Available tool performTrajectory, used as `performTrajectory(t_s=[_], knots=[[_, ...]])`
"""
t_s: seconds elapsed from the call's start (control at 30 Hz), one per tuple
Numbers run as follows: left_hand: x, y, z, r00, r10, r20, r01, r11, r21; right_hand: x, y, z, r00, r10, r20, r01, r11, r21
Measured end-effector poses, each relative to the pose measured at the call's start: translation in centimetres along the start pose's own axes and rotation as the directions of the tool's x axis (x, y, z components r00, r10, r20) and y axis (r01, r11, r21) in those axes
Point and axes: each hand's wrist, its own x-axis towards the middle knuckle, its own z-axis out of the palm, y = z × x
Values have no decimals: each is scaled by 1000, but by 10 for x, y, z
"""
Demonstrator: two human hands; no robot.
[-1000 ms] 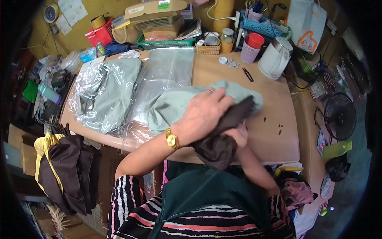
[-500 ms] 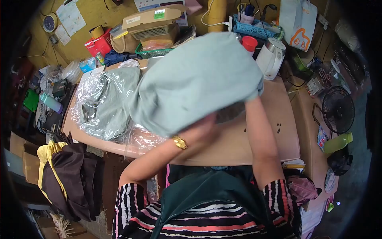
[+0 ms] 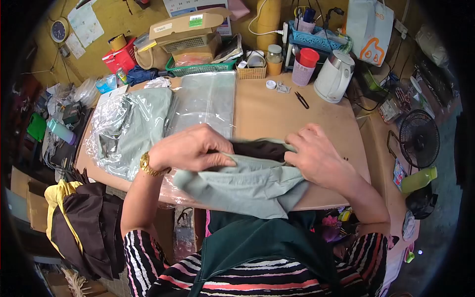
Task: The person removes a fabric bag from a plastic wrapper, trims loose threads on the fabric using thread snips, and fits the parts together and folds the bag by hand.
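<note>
A grey-green cloth item (image 3: pixel 247 183) hangs in front of me over the near edge of the table. Its opening faces up and shows a dark brown inside; I cannot tell whether it is a bag or a garment. My left hand (image 3: pixel 195 146) is closed on the left part of its rim, with a gold watch or bracelet at the wrist. At the right end of that rim, my right hand (image 3: pixel 319 156) has its fingers curled round the cloth. Similar grey-green cloth in clear plastic (image 3: pixel 141 131) lies on the left of the table.
Clear plastic sleeves (image 3: pixel 210 96) lie flat behind my left hand. Small black thread snips (image 3: pixel 301 100) rest near a pink cup (image 3: pixel 302 72) and a white kettle (image 3: pixel 332 79). Baskets (image 3: pixel 200 68) line the back. Brown and yellow cloth (image 3: pixel 89 225) hangs at the left.
The cloth item has come down from in front of the table's back toward me, and its brown inside now shows. Both hands have moved to its rim. The plastic sleeves and snips are uncovered.
</note>
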Motion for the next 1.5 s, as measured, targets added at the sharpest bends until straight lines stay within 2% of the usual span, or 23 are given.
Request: performTrajectory(t_s=[0.03,0.07,0.1,0.17,0.23,0.3,0.37,0.43,0.5,0.57,0.6,0.73,0.83,1.03,1.1,1.17,1.23,1.3,1.37,1.4,1.43,1.47,1.5], knots=[[-1,10,1,1000,21,3,-21,994,-109,-5,2,3,996,-35,-85,22,989,-149],[-2,17,2,1000,28,7,-27,993,-111,-10,12,14,996,66,-65,-41,943,329],[-3,24,4,998,61,-29,-65,986,-154,-14,13,21,995,77,-64,-52,943,330],[-1,34,6,994,92,-67,-103,974,-201,-18,11,29,894,165,416,-442,186,877],[2,44,9,983,181,-40,-185,974,-128,-21,12,40,845,-60,531,-448,460,766],[-2,54,7,986,152,-62,-154,987,-36,-26,-5,61,954,-243,175,149,892,427],[-5,59,6,986,144,-79,-144,990,0,-19,-18,49,976,-215,-38,218,951,218],[-7,62,6,987,152,-44,-151,988,28,-18,-15,38,912,-120,392,-381,102,919],[-7,67,7,987,161,-8,-160,985,58,-11,-20,27,774,-132,620,-629,-274,727],[-7,74,11,979,201,-26,-197,974,115,5,-38,31,946,-80,315,-54,917,395],[-7,77,13,974,223,-44,-215,968,131,12,-41,36,928,-81,365,-7,972,235],[-14,86,6,936,351,-23,-349,935,62,26,-24,57,953,-43,-300,188,860,474],[-15,88,7,900,435,17,-435,900,-32,41,-21,53,935,-209,-288,328,818,472],[-68,85,-20,972,-230,-41,231,923,308,-1,8,-22,694,-394,602,-76,792,606],[-63,62,-7,909,-308,282,220,927,304,-21,7,-29,756,-378,535,-8,812,584],[-70,46,27,974,-124,191,43,923,381,-23,3,-43,812,-361,460,57,832,552],[-60,55,41,924,-364,118,184,693,697,-11,5,-69,665,-40,746,-227,941,252],[-26,71,19,913,-105,-395,387,534,752,2,-2,-95,977,115,-179,-194,831,-521],[-6,68,-3,801,-203,-562,582,482,655,14,28,-87,909,293,-297,-406,784,-469],[2,48,4,865,-466,-187,428,490,759,15,24,-72,811,418,410,-343,907,-246],[5,37,7,855,-474,212,213,691,691,15,44,-50,422,-104,900,-338,904,263],[8,25,9,709,-407,576,122,875,468,11,36,-50,428,46,902,-313,944,101],[-4,5,29,848,-239,472,13,902,432,7,30,-55,436,210,875,-281,956,-89]])
